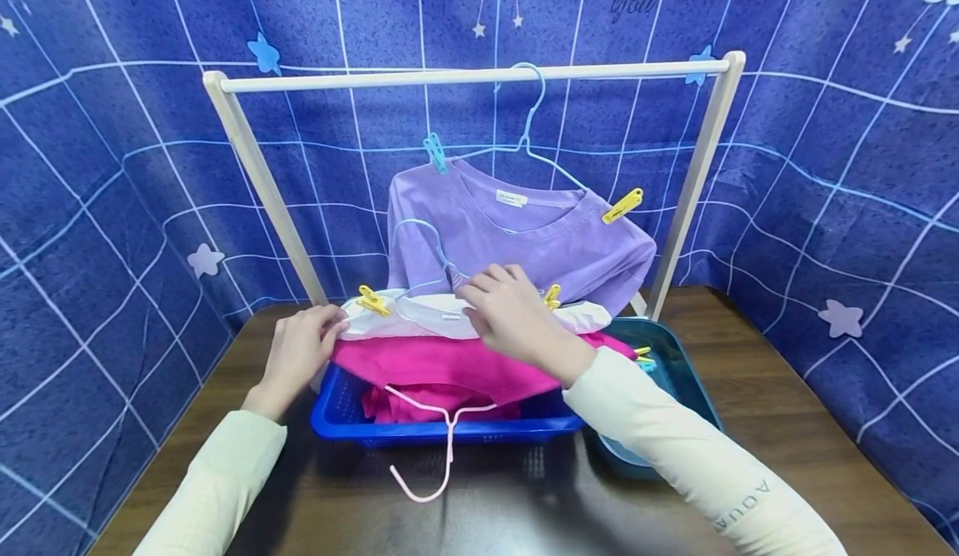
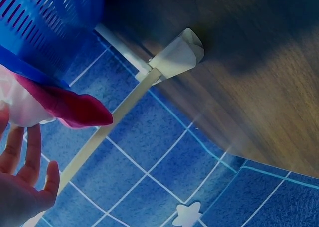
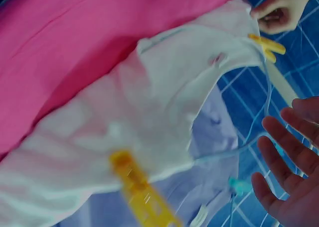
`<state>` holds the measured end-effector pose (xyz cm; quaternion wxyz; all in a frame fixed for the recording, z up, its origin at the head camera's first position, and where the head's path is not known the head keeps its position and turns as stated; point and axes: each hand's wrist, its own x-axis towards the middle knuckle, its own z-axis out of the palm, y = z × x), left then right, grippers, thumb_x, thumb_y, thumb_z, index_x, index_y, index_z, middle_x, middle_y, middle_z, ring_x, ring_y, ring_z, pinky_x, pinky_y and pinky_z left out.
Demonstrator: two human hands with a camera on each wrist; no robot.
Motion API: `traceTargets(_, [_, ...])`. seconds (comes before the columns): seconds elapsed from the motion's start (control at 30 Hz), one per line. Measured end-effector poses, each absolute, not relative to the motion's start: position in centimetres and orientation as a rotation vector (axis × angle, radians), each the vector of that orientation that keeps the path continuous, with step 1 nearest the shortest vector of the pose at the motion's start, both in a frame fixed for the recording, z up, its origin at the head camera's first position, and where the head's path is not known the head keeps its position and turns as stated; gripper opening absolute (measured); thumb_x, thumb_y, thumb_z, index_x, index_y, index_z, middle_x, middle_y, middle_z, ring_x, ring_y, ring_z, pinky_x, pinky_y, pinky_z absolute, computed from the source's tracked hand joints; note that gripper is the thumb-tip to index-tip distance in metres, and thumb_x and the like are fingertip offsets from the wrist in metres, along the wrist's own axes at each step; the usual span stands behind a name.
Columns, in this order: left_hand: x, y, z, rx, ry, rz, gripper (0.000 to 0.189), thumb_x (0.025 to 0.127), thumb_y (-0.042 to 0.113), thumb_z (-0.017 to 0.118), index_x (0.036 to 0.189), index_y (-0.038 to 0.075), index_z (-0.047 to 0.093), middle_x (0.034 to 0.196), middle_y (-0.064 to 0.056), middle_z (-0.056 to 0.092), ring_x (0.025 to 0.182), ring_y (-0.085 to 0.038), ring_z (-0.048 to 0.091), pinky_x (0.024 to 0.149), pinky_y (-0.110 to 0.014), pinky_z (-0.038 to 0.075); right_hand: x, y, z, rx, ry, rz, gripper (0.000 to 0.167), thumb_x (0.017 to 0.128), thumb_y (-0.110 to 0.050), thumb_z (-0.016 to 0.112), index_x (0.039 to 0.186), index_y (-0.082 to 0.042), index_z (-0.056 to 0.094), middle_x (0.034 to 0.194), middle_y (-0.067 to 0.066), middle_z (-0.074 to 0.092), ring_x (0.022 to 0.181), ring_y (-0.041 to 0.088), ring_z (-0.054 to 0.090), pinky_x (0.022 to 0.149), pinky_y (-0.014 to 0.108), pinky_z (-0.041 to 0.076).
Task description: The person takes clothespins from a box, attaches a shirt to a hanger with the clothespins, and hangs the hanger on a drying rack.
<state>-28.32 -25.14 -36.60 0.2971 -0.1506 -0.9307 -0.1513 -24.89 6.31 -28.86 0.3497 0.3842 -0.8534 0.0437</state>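
Note:
A white shirt [image 1: 419,313] hangs on a light blue hanger [image 1: 433,244], with yellow clothespins [image 1: 374,300] at its shoulders. My left hand [image 1: 303,344] pinches the shirt's left shoulder edge; in the right wrist view the left hand [image 3: 281,13] grips the cloth beside a clothespin. My right hand [image 1: 520,315] is in front of the shirt, close to the hanger's neck. Its fingers are loosely extended in the right wrist view, and I see nothing held between them. Bright pink cloth [image 1: 442,364] lies below the white shirt, over a blue basket [image 1: 337,429].
Behind stands a wooden rack with a white rail [image 1: 322,81]. A purple shirt [image 1: 509,206] hangs there on a blue hanger, pinned by a blue clothespin [image 1: 434,154] and a yellow one [image 1: 623,206]. A pink hanger [image 1: 449,448] leans over the basket's front. A dark green tray [image 1: 678,364] holds clothespins.

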Motion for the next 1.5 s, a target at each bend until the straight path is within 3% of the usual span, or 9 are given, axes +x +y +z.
traceTargets(0.2, [-28.3,-25.1,-36.6,-0.395,-2.473,-0.399,0.011,0.082,0.015,0.066,0.089,0.006,0.064,0.082,-0.015,0.067,0.073,-0.035,0.06,0.071,-0.051,0.04,-24.9,9.2,-28.8,0.922,-2.178,0.161,0.017,0.08,-0.013,0.063,0.096,-0.011,0.065,0.094,0.002,0.066,0.09,0.021,0.056,0.079,0.037,0.04])
traceTargets(0.67, [-28.3,-25.3,-36.6,-0.399,-2.474,-0.399,0.013,0.082,0.015,0.067,0.09,0.005,0.064,0.083,-0.016,0.067,0.073,-0.034,0.06,0.072,-0.05,0.041,-24.5,15.1,-30.0,0.756,-2.299,0.322,0.039,0.079,-0.013,0.067,0.115,-0.004,0.056,0.108,0.01,0.064,0.099,0.027,0.055,0.085,0.044,0.039])
traceTargets(1.1, [-28.2,-25.3,-36.4,-0.384,-2.495,-0.405,0.014,0.082,0.015,0.066,0.091,0.005,0.064,0.083,-0.016,0.067,0.074,-0.034,0.06,0.074,-0.051,0.041,-25.3,17.9,-33.1,0.654,-2.366,0.256,0.031,0.077,-0.015,0.067,0.105,-0.005,0.062,0.099,0.01,0.066,0.09,0.028,0.057,0.072,0.042,0.041])
traceTargets(1.5, [-28.3,-25.2,-36.4,-0.397,-2.494,-0.398,0.013,0.083,0.016,0.066,0.091,0.005,0.064,0.083,-0.016,0.067,0.074,-0.034,0.06,0.073,-0.049,0.041,-26.3,18.8,-34.8,0.614,-2.452,0.18,0.018,0.078,-0.014,0.067,0.095,-0.008,0.067,0.086,0.007,0.068,0.081,0.026,0.059,0.07,0.041,0.04])
